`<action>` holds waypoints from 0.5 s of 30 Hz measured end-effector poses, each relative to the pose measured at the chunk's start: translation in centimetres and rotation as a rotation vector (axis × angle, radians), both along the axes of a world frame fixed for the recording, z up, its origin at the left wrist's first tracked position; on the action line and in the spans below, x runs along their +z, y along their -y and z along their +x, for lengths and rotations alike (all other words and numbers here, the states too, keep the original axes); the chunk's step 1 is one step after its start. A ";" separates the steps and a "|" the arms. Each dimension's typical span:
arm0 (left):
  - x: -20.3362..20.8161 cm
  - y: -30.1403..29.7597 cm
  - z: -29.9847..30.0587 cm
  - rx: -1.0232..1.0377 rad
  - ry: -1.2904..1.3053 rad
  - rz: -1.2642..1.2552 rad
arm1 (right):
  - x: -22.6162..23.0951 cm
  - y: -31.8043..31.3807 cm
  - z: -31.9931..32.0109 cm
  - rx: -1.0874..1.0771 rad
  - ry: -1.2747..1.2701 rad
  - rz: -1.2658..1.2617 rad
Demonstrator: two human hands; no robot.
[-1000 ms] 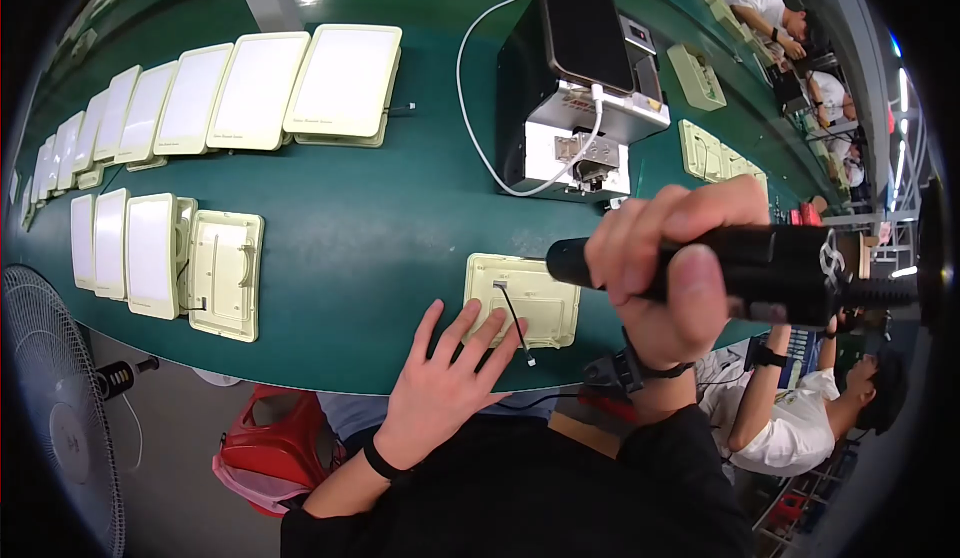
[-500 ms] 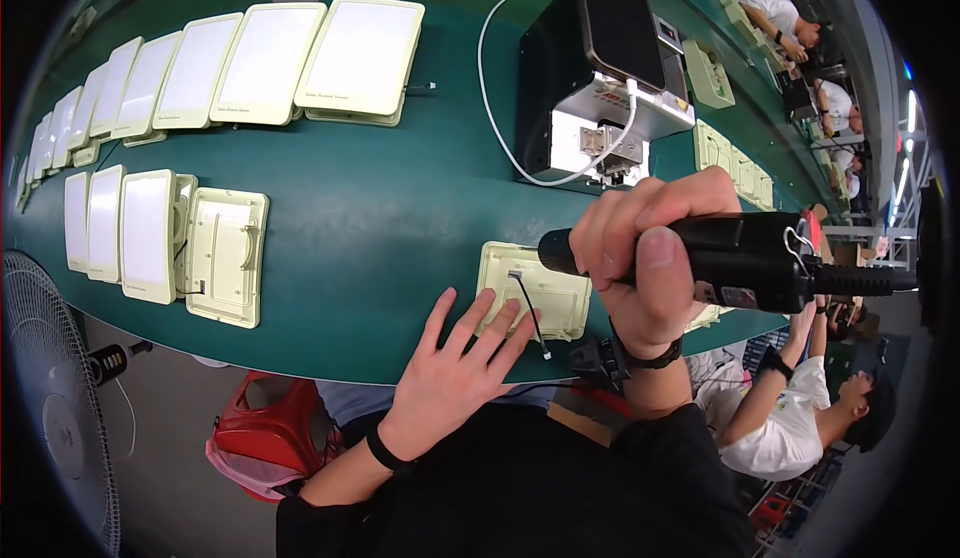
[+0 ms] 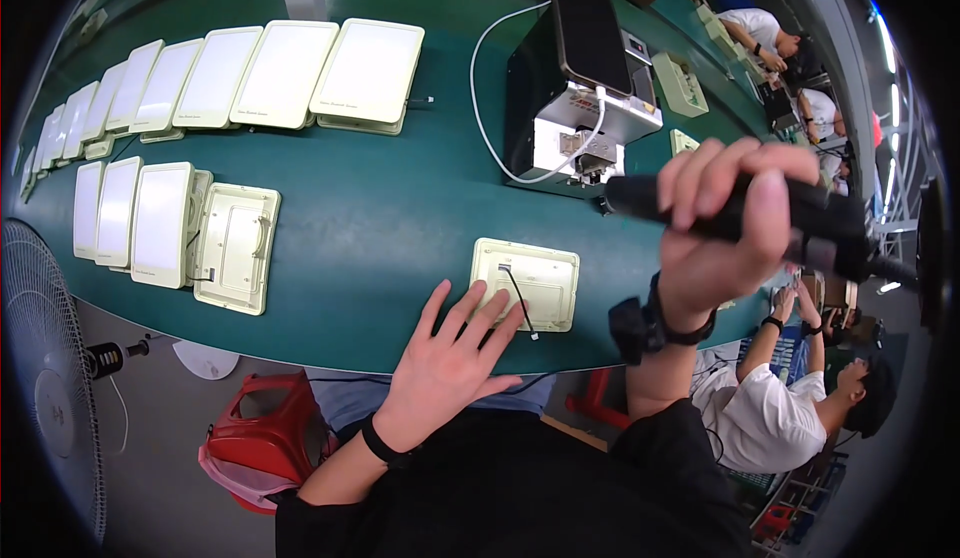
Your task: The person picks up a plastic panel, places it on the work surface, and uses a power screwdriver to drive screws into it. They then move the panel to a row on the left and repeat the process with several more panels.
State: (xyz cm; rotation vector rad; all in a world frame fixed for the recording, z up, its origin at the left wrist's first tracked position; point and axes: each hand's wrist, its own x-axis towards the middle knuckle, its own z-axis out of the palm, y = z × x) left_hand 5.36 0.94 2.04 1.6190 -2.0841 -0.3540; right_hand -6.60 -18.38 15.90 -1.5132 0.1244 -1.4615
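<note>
Standing beyond cream casing [image 3: 548, 293]: black machine [image 3: 538, 93] | phone [image 3: 595, 38] atop | left: white panels [image 3: 285, 73]

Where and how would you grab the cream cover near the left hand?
Probably its right edge, coming from the right. The cream cover lies flat with that edge bare, while the left hand hides its lower-left corner and a black cable crosses the bottom edge.
</note>
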 end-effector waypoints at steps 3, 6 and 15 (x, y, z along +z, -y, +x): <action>-0.5 0.0 -0.2 0.037 0.007 -0.040 | 1.2 2.1 0.8 -0.360 -0.032 -0.044; -0.8 0.0 -0.3 0.048 0.012 -0.065 | 0.6 2.0 0.9 -0.408 -0.126 0.044; -0.8 0.3 -0.5 0.077 -0.026 -0.084 | -2.2 -1.7 -2.1 -0.233 -0.203 0.177</action>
